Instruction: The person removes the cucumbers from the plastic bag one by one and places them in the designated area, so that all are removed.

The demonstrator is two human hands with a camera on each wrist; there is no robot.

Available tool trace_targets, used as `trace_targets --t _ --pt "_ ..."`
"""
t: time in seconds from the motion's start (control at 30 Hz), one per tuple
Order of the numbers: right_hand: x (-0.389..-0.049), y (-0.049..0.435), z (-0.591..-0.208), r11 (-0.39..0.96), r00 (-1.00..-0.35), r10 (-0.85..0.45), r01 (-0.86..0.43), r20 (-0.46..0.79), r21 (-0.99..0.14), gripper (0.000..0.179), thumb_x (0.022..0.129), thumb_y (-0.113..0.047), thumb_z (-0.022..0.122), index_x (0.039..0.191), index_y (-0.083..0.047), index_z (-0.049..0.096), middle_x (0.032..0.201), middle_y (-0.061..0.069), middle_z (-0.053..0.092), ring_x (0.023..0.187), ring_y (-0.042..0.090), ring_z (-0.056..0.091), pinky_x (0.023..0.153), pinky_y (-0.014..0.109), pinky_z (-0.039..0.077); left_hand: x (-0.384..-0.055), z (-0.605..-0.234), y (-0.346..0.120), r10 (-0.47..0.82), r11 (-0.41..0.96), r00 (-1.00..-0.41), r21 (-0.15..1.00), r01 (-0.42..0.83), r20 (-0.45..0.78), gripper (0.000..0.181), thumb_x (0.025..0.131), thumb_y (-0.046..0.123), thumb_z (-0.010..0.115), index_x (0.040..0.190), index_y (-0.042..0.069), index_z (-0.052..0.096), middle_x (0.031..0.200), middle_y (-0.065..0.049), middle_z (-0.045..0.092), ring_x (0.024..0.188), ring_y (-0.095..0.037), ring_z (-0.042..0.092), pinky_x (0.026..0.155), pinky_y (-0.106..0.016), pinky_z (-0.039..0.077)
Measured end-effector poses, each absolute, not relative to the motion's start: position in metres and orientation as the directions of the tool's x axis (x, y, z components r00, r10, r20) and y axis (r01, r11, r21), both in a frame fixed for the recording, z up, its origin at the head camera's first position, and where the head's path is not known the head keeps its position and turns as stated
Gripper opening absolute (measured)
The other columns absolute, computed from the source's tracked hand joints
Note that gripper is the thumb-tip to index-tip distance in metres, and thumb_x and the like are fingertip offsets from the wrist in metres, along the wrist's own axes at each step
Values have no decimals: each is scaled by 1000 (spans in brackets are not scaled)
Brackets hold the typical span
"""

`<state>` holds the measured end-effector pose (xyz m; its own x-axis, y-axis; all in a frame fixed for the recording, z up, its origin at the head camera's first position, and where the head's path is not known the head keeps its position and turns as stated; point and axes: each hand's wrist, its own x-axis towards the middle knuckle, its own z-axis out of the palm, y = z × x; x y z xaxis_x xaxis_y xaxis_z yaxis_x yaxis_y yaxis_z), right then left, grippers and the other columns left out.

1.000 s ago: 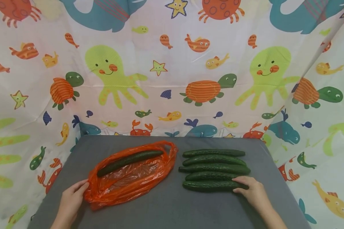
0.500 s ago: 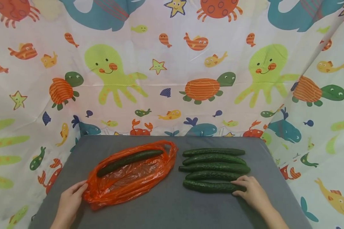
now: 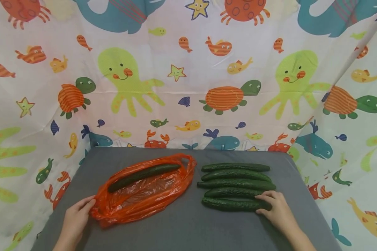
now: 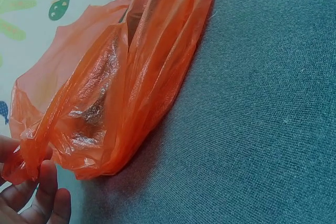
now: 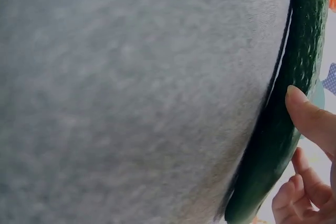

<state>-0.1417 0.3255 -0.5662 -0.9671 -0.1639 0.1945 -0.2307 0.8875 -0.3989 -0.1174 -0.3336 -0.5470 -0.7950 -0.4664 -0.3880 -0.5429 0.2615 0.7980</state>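
Note:
An orange plastic bag (image 3: pixel 163 200) lies open on the left of the table, with one cucumber (image 3: pixel 144 177) inside it. My left hand (image 3: pixel 76 218) pinches the gathered near-left end of the bag; in the left wrist view, the fingers (image 4: pixel 46 182) curl around that bunched plastic. To the right, several dark green cucumbers (image 3: pixel 237 184) lie side by side. The one closest to me, a bumpy cucumber (image 3: pixel 229 204), is held at its right end by my right hand (image 3: pixel 278 211). The right wrist view shows the thumb (image 5: pixel 307 111) against this cucumber's side.
A grey cloth-covered table (image 3: pixel 188 230) bears everything. Behind and on both sides hangs a white curtain (image 3: pixel 176 52) printed with sea animals. A strip of table separates the bag from the cucumber row.
The nearest cucumber has shifted slightly toward me in my right hand, leaving a narrow gap to its neighbour. My left hand keeps its hold on the bag. The head view has shifted a little.

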Motion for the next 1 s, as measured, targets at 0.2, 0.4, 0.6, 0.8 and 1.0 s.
trace_targets --t 0.2,0.4,0.6,0.8,1.0 --pt "-147 307 -557 839 -965 -173 -248 196 -484 49 68 -27 93 114 -19 77 119 5 63 111 28 50 81 44 50 -119 -547 -333 -468 254 -796 804 -538 -384 59 106 46 46 144 0 51 151 -26 45 137 -40 42 106 -57 44" --pt "-167 261 -541 697 -934 -259 -356 244 -622 51 73 -21 90 122 -17 74 125 6 64 106 24 61 69 29 58 -121 -545 -331 -467 254 -798 807 -534 -381 59 106 44 46 144 -1 51 150 -26 45 136 -40 43 107 -57 44" --pt "-189 210 -525 550 -890 -355 -446 285 -706 47 78 -20 86 123 -23 72 128 7 63 100 21 69 71 27 61 -121 -547 -331 -449 248 -800 805 -539 -397 61 106 45 46 146 -1 49 151 -27 44 137 -40 42 109 -58 42" --pt "-211 155 -513 456 -898 -369 -400 241 -795 43 82 -22 84 124 -20 73 128 0 63 106 20 68 73 24 60 -118 -547 -331 -426 263 -815 808 -527 -393 63 105 47 47 145 0 50 150 -26 46 135 -38 44 106 -55 45" --pt "-229 93 -511 432 -879 -439 -386 184 -815 42 84 -30 83 124 -25 72 130 -6 66 124 20 60 91 41 58 -118 -545 -330 -437 249 -809 811 -530 -394 63 105 47 47 146 -1 49 152 -27 43 138 -41 41 108 -56 43"
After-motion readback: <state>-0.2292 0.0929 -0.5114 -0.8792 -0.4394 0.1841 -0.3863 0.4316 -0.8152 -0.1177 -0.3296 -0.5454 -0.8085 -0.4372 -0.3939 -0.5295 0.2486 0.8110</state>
